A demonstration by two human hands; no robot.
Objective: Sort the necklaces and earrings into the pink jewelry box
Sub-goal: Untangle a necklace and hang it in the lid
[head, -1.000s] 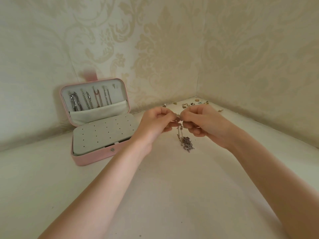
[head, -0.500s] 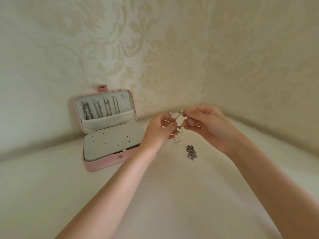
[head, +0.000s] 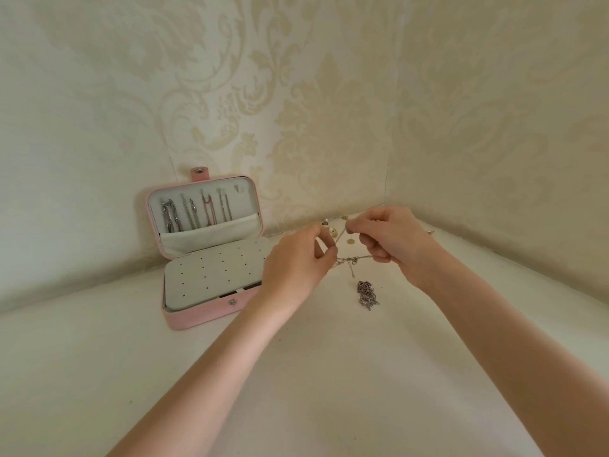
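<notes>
The pink jewelry box (head: 197, 316) stands open on the white surface at centre left. Several necklaces (head: 194, 212) hang inside its upright lid above a grey earring panel (head: 211, 272) dotted with holes. My left hand (head: 296, 262) and my right hand (head: 392, 239) are raised just right of the box, and each pinches part of a thin gold necklace (head: 352, 259) stretched between them. A bunched silver necklace (head: 367, 295) lies on the surface below my right hand. Small gold earrings (head: 333, 229) lie scattered in the corner behind my hands.
Patterned cream wallpaper walls meet in a corner (head: 385, 192) just behind the earrings. The white surface (head: 329, 374) stretches wide toward me. One more small earring (head: 430, 232) lies by the right wall.
My hands have lifted the gold necklace off the silver pile and drawn apart, stretching it between them. The view has tilted, so the box sits lower and more central.
</notes>
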